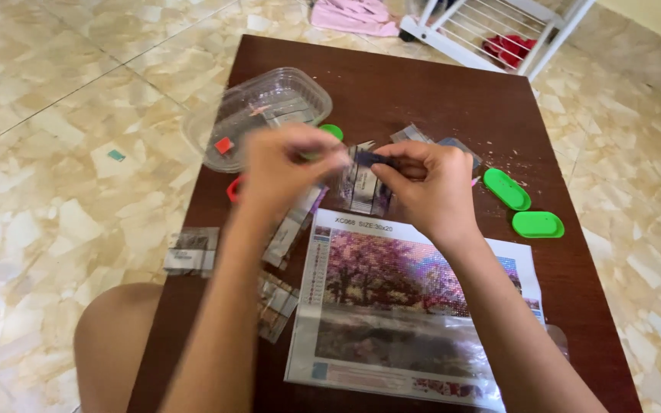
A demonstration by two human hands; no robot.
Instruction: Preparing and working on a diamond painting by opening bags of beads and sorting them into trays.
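Two hands, left hand (288,164) and right hand (430,187), pinch one small bead packet (363,183) near the table (422,84) centre; steady, gentle grip advised.

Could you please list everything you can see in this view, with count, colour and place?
table: one, dark brown, centre of view
picture sheet: one, pink trees on white paper, near edge of table
clear plastic container: one, transparent, far left corner of table
green oval trays: two side by side, right of the hands; a third green piece shows by the container
small clear packets: several, greyish, scattered left of the sheet and under the hands
red piece: one, at left table edge, mostly hidden
white rack: one, on the floor beyond the table
pink cloth: one, on the floor, top
left hand: blurred, pinching a packet
right hand: holding a small dark packet
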